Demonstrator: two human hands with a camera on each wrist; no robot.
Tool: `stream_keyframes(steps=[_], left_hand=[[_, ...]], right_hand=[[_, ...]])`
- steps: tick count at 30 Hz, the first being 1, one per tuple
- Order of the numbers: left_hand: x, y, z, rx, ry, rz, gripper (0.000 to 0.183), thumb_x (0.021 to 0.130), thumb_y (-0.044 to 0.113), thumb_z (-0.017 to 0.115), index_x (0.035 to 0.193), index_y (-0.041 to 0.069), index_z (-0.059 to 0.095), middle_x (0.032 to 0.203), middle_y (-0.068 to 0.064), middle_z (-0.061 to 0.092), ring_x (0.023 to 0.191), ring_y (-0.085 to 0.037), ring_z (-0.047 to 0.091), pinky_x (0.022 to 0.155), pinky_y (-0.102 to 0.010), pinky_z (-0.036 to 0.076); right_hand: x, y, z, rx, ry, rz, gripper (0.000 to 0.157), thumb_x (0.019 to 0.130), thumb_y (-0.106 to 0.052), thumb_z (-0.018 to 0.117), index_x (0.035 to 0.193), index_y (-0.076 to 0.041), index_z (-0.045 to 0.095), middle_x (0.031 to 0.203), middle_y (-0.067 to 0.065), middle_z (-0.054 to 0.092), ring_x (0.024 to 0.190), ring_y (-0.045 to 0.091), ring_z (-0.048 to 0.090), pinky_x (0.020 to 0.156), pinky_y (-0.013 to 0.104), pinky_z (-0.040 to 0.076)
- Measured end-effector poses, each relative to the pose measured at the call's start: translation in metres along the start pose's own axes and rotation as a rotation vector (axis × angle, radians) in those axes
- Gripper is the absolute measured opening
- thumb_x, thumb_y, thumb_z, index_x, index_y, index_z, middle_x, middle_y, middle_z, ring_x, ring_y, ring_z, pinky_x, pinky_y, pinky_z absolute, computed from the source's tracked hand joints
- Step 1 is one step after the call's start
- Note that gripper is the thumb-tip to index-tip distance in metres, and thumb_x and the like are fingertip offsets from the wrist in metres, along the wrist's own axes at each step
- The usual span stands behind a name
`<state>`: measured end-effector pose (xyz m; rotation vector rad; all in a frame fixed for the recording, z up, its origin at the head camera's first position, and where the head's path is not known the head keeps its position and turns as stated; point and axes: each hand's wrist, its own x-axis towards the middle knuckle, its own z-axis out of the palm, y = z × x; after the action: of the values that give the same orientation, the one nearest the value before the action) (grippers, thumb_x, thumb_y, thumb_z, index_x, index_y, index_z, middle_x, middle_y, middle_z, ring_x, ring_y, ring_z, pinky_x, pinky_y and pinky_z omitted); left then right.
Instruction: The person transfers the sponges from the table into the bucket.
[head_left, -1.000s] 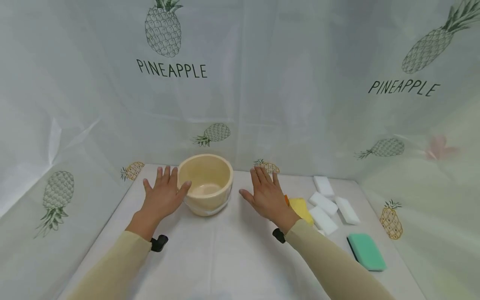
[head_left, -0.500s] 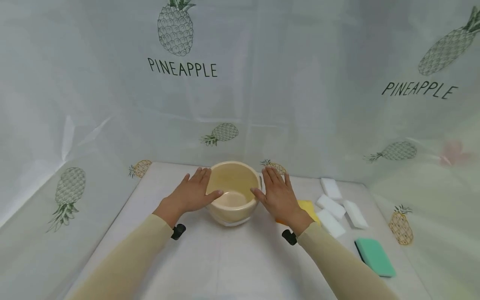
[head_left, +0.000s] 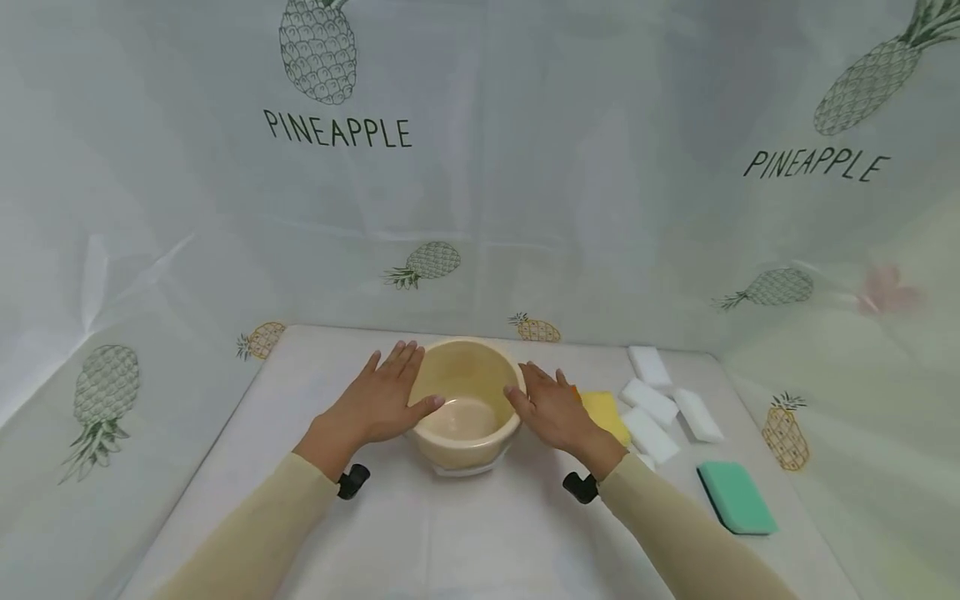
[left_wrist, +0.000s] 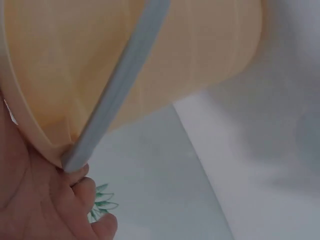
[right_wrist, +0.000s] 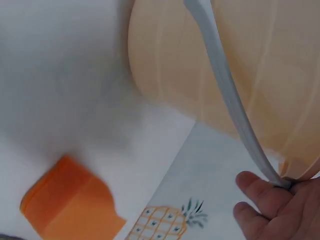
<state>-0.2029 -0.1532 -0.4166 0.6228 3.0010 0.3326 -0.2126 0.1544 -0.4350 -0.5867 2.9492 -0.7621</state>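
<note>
A cream plastic bucket [head_left: 468, 408] with a pale grey bail handle [left_wrist: 117, 82] stands between both hands in the head view, its mouth facing up toward me. My left hand [head_left: 378, 400] holds the left side of the rim, thumb across the edge and fingers outside it, close to the handle's end. On the opposite side, my right hand [head_left: 555, 408] grips the rim by the other handle joint. Its fingertips show under the lip in the right wrist view. The handle hangs down along the bucket's near side. Whether the base touches the table cannot be told.
Right of the right hand lie a yellow sponge [head_left: 606, 417], an orange piece [right_wrist: 75, 200] and several white sponge blocks [head_left: 651, 435]. Nearer me is a green block with a dark underside [head_left: 737, 497]. A pineapple-print sheet [head_left: 562, 208] rises behind the white table [head_left: 420, 550].
The bucket has moved right and toward me. My left hand has moved right with it, and my right hand has come onto its rim. The sponges have stayed put.
</note>
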Motion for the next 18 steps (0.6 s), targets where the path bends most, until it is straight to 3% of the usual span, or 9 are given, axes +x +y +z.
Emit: stream_keyframes(steps=[7,13,18], left_hand=[[-0.021,-0.001,0.005,-0.052,0.079,-0.009,0.097,0.104,0.069,0.046,0.166,-0.003,0.024,0.174,-0.020,0.023,0.163,-0.037,0.018,0.132,-0.059,0.015],[-0.044,0.012,0.007,-0.012,0.066,0.017,0.100,0.102,0.073,0.045,0.165,-0.002,0.026,0.173,-0.020,0.026,0.162,-0.037,0.021,0.132,-0.059,0.015],[-0.054,0.014,0.006,0.025,0.086,0.032,0.096,0.103,0.073,0.041,0.166,0.001,0.028,0.173,-0.017,0.028,0.163,-0.035,0.020,0.131,-0.061,0.011]], right_hand=[[-0.012,-0.018,0.003,-0.024,-0.040,-0.002,0.068,0.112,-0.043,0.041,0.159,0.006,0.039,0.163,0.023,0.044,0.157,0.036,0.037,0.131,0.062,0.013],[-0.037,-0.030,0.000,-0.054,-0.054,0.034,0.063,0.110,-0.039,0.050,0.154,0.007,0.048,0.157,0.022,0.053,0.152,0.035,0.044,0.130,0.064,0.014],[-0.050,-0.035,0.006,-0.131,0.025,-0.038,0.066,0.109,-0.035,0.053,0.158,0.007,0.041,0.162,0.021,0.046,0.154,0.037,0.041,0.126,0.070,0.019]])
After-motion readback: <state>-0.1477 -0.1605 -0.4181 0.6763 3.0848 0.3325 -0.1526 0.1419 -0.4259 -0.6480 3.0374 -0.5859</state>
